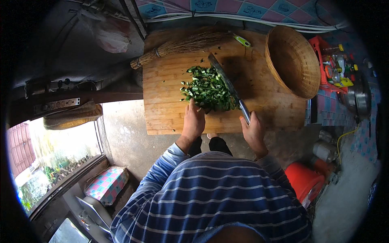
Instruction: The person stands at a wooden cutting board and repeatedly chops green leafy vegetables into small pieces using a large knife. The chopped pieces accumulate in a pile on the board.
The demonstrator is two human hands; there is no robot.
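Observation:
A pile of chopped green vegetables (209,88), dark leaves mixed with pale stem pieces, lies on a large wooden cutting board (164,112). My right hand (254,132) grips the metal handle of a kitchen knife (226,79). Its long, broad blade slants up to the left along the right side of the pile. At the pile's lower left edge, my left hand (193,120) touches the greens with its fingertips. Part of its fingers is hidden from above, and I cannot tell whether any pieces are held.
A straw hand broom (182,44) lies along the board's far edge, near a green-handled peeler or small knife (242,40). On the right a wicker basket (293,62) leans beside a red crate (319,60) of bottles. A red bucket (304,182) stands low right.

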